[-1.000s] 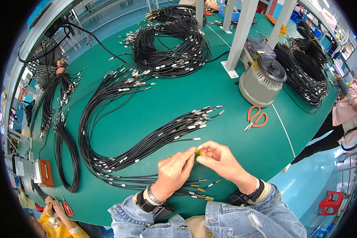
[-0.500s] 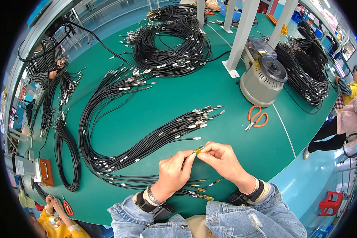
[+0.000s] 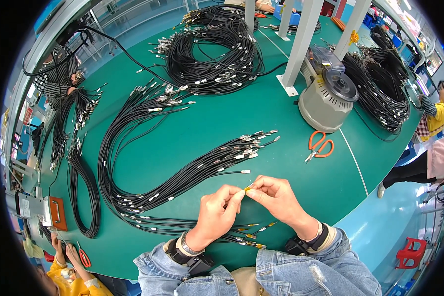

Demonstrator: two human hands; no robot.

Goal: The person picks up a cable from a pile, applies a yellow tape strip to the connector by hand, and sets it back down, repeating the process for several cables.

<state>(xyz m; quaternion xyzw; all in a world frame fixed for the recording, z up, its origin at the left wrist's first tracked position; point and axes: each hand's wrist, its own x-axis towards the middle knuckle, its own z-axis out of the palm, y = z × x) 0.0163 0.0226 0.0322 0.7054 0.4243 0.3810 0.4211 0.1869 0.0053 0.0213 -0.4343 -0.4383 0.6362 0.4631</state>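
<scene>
My left hand (image 3: 216, 212) and my right hand (image 3: 278, 201) meet above the green table, fingertips nearly touching. Between them is a thin black cable's end wrapped with yellow tape (image 3: 248, 188); both hands pinch it closely, so most of it is hidden. Several cable ends with yellow tape (image 3: 251, 236) lie below and between my wrists. Beyond my left hand, a curved bundle of black cables (image 3: 182, 185) with white labels and metal tips spreads across the table. Orange-handled scissors (image 3: 318, 152) rest beyond my right hand.
A round grey tape dispenser (image 3: 325, 106) stands near a white metal post (image 3: 301, 44). Large cable coils (image 3: 209, 81) lie at the back, another coil (image 3: 380, 93) at far right. Co-workers sit around; one in a yellow sleeve (image 3: 69, 278) works at lower left. A red stool (image 3: 412, 252) stands right.
My fingers have shifted slightly around the taped cable end, with both hands still pinching it. At lower left the co-worker's hands moved apart; people at the right shifted.
</scene>
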